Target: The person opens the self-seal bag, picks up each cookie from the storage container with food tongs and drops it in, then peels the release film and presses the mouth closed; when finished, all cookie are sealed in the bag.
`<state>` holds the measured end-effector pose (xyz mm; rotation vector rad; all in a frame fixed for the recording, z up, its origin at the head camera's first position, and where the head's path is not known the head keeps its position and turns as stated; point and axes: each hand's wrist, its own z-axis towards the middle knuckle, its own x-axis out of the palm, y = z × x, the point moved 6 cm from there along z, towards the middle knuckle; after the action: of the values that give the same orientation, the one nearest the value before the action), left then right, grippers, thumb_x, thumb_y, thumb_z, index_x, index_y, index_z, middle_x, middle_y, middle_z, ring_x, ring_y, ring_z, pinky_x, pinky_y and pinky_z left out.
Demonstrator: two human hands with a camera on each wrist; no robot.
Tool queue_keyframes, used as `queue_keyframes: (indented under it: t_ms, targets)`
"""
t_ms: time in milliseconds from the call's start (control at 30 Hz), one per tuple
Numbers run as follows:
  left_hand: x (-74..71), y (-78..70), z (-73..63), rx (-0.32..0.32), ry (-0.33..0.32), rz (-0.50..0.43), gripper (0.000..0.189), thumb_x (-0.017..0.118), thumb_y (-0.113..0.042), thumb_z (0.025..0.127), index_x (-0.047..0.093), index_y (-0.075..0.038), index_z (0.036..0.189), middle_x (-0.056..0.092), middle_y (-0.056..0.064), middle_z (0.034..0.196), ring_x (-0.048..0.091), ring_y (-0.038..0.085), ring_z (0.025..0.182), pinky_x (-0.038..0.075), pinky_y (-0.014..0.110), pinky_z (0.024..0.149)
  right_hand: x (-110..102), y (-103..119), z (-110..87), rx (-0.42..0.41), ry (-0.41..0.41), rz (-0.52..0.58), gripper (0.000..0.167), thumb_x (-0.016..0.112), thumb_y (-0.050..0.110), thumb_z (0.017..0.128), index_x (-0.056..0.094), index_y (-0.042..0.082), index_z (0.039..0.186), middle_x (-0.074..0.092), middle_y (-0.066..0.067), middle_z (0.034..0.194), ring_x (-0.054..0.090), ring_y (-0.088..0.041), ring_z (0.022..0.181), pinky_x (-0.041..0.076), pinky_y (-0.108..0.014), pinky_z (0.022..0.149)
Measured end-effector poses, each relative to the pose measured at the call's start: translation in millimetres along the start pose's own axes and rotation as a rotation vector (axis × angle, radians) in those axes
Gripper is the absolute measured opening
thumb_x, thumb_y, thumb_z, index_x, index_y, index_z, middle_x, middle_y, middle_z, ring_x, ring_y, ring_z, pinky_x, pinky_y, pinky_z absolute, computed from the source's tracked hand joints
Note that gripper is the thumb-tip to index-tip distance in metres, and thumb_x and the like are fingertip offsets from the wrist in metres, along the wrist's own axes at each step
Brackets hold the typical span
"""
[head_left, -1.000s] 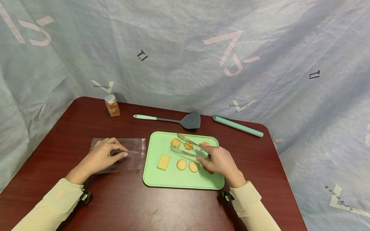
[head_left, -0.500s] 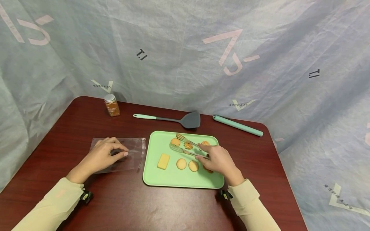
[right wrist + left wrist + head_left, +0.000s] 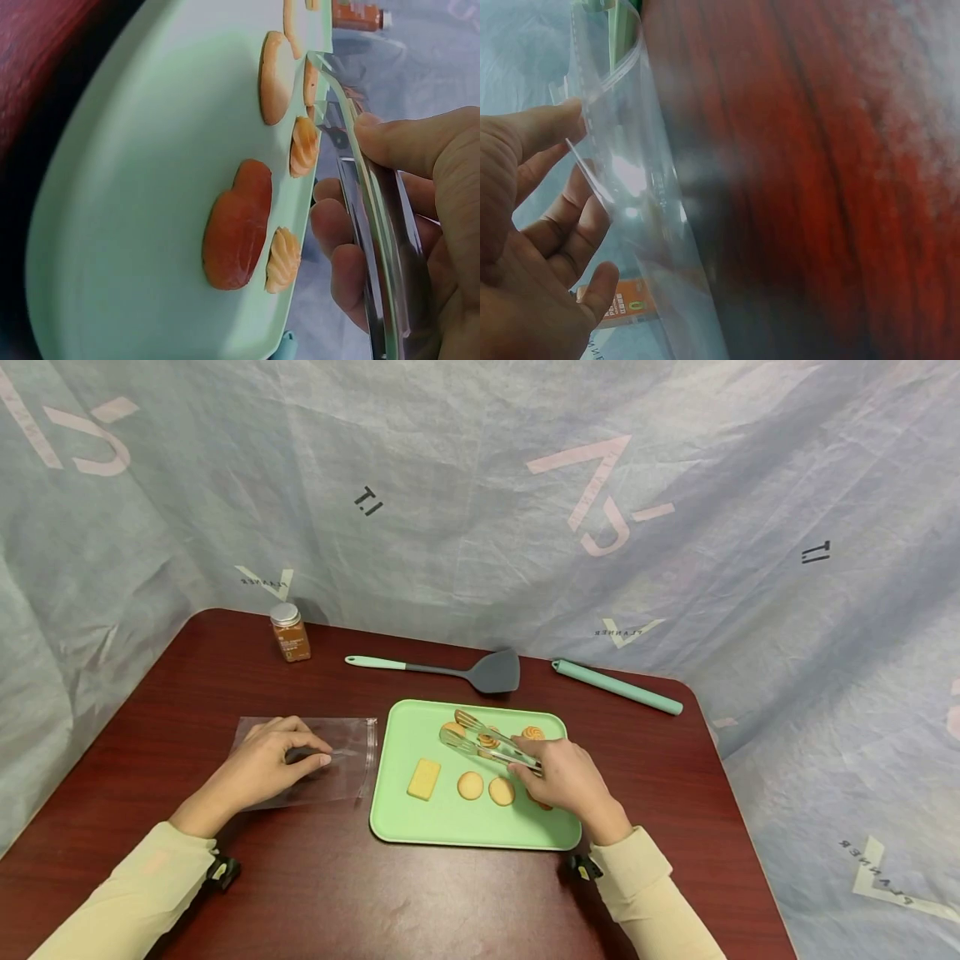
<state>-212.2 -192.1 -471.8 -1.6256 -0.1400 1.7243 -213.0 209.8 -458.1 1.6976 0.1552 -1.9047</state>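
Observation:
My right hand (image 3: 572, 781) grips metal tongs (image 3: 480, 750) over the green tray (image 3: 405, 827). Their tips reach left to a round cookie (image 3: 453, 727) near the tray's back edge, one on either side of it in the right wrist view. A swirl cookie (image 3: 304, 146) lies just below the tongs. On the left, my left hand (image 3: 266, 764) pinches the film of a clear zip bag (image 3: 352, 781) between thumb and fingers. In the left wrist view the bag's film (image 3: 641, 195) stands raised off the table.
The tray also bears a rectangular biscuit (image 3: 424, 779), plain round cookies (image 3: 470, 786) and another swirl cookie (image 3: 533, 733). Behind it lie a spatula (image 3: 495, 672) and a pale green rod (image 3: 618, 687). A jar with a silver lid (image 3: 291, 633) stands at back left.
The tongs' tips have drawn closer together around the round cookie and shifted slightly left. My left hand and the bag have stayed in place.

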Motion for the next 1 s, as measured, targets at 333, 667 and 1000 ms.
queue_keyframes:
  t_ms: [333,667,1000]
  targets:
    - [-0.9,0.4,0.2,0.007,-0.018,-0.009,0.011,0.080,-0.018,0.091,0.081,-0.018,0.101,0.061,-0.003,0.097,0.055,0.023,0.093,0.034,0.058,0.090,-0.3,10.7,2.2,-0.052,-0.023,0.038,0.040,0.078,0.033,0.092,0.073,0.017,0.127,0.069,0.007,0.077,0.045,-0.002,0.054,0.041,-0.031,0.050]
    - [-2.6,-0.8,-1.5,0.018,-0.029,-0.019,0.010,0.079,-0.019,0.091,0.080,-0.019,0.101,0.060,-0.006,0.095,0.053,0.021,0.086,0.034,0.053,0.086,-2.1,60.0,16.1,-0.249,-0.006,0.116,0.040,0.075,0.029,0.094,0.071,0.010,0.129,0.064,0.009,0.071,0.038,0.000,0.051,0.039,-0.026,0.049]
    - [-4.6,-5.5,-1.0,0.022,-0.026,-0.031,0.011,0.079,-0.019,0.091,0.080,-0.019,0.102,0.060,-0.006,0.096,0.054,0.022,0.091,0.035,0.054,0.088,28.3,99.1,32.8,-0.320,0.114,0.081,0.041,0.068,0.035,0.100,0.068,0.012,0.134,0.060,0.009,0.070,0.033,0.003,0.045,0.038,-0.023,0.050]
